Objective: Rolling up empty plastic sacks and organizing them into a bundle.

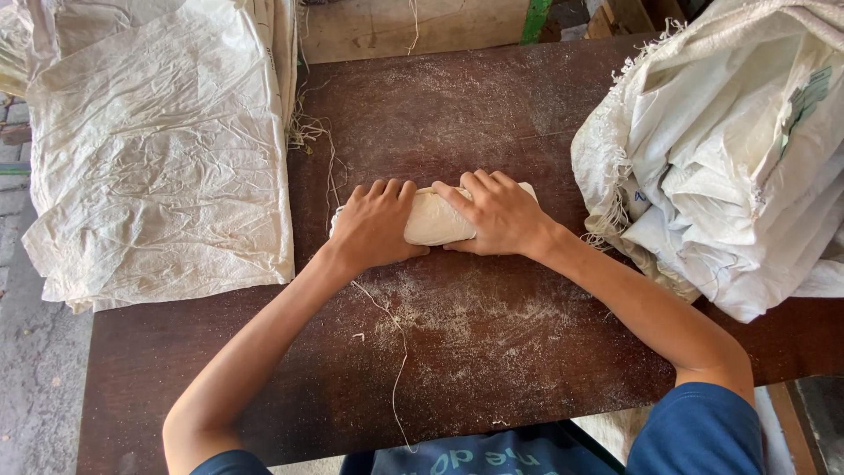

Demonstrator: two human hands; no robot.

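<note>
At the far left a stack of flat woven sacks (158,149) lay over the edge of the dark wooden tabletop (492,369), loose threads (316,141) trailing from its right side; just right of it the left hand (374,227) lay palm down on the left end of a folded pale sack bundle (437,220), its fingers (384,192) stretched flat and close together, pressing rather than gripping; the bundle sat near the middle of the tabletop, amid pale dust (466,312); the right hand (498,215) covered its right end, fingers (457,195) curled lightly over the top, thumb at the near edge; further right a heap of crumpled white sacks (730,149) rested on the tabletop's right edge, apart from the hands.
</note>
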